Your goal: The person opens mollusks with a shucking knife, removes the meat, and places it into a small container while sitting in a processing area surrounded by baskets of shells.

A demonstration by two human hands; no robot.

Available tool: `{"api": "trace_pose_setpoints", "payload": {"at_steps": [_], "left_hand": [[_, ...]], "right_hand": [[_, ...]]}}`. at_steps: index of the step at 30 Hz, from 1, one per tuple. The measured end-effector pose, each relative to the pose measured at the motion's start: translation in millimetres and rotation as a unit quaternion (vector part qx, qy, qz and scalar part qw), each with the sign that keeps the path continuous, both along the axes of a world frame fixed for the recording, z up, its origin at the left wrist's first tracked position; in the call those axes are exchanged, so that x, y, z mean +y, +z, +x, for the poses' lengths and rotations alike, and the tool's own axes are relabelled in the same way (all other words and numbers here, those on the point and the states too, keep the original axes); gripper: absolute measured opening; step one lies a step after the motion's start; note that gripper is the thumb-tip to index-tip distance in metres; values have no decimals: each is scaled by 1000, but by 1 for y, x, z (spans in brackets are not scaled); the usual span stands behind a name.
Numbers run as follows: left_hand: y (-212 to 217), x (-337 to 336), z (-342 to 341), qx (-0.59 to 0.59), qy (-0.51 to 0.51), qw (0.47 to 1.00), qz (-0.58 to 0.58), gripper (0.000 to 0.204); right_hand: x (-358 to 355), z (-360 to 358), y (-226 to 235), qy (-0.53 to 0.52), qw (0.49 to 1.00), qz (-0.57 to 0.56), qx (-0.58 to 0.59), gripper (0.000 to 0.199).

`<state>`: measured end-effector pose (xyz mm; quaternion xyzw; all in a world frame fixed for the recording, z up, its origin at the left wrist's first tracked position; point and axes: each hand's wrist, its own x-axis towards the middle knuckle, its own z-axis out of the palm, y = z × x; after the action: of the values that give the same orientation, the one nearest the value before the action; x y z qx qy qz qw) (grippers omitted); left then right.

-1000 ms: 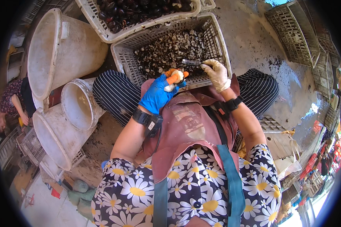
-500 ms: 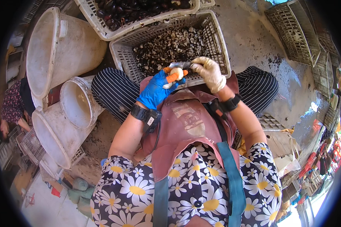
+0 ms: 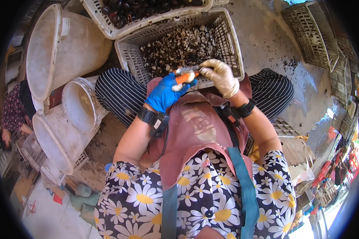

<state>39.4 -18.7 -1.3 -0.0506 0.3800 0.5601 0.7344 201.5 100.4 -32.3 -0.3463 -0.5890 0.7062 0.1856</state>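
A large pale bucket (image 3: 83,44) and a smaller bucket (image 3: 70,102) are at the left. Next, toward the top, is a crate (image 3: 101,24) of dark shiny pieces. The left hand (image 3: 165,93), in a blue glove with orange finger covers, has its fingers clamped on a pale lump (image 3: 190,76), near the close edge of a crate (image 3: 228,44) of scraps (image 3: 187,46). A thin tool (image 3: 186,69) lies along the lump's far side; I cannot tell whether they touch. The right hand (image 3: 220,77), in a whitish glove, pinches the tool, fingers together
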Motion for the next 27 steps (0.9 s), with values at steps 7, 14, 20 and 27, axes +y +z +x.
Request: {"api": "trace_pose_setpoints", "payload": {"at_steps": [7,14,20,27], "left_hand": [[-14,-1,-4,-122,42,989,67,38],[3,1,6,-44,46,998,-3,39],[-4,0,1,-36,20,999,18,33],[-4,0,-1,-9,-2,1000,27,34]], "right_hand": [[0,6,1,-46,997,-14,-59,16],[22,19,-21,-58,993,-29,-94,13],[12,5,-11,-30,996,-39,-76,14],[-3,7,-6,-38,997,12,-67,15]]}}
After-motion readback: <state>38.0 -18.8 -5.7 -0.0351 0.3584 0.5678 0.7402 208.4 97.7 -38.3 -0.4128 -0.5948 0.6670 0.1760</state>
